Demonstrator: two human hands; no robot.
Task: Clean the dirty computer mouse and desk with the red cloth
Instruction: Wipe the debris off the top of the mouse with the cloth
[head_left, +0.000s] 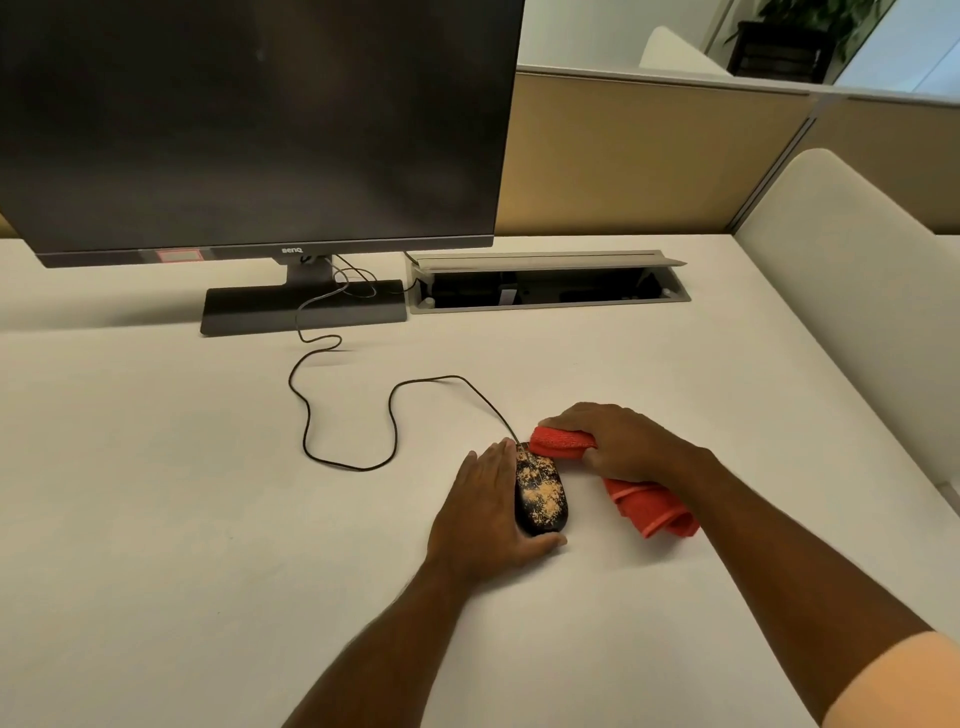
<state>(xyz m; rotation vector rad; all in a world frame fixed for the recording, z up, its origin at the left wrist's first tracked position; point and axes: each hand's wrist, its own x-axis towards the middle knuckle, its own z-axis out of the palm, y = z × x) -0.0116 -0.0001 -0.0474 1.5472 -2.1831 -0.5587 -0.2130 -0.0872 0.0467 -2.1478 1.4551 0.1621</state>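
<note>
Two hands: we see both at work low on the white counter (208, 519), near its right side.
Left hand (480, 512): we find it laid flat against the left flank of the mouse, fingers straight and together, thumb curled around the near end; the grip is loose, bracing the mouse without closing around it.
Right hand (618, 441): we see its grip closed on the cloth, fingers curled over the bunched far end.
Mouse (543, 493): black, speckled with tan grime across its top; it sits on the counter between the two hands, touching the left one.
Cloth (652, 506): red, folded; one bunched end sticks out toward the front of the mouse, just beside it, while the other end trails from under the palm onto the counter.
Cable (306, 415): thin and black; we trace it from the front of the mouse in loose curves to the monitor stand.
Monitor (249, 119): dark screen, at the far left of the counter.
Cable tray (550, 286): set into the counter right of the stand, lid raised.
</note>
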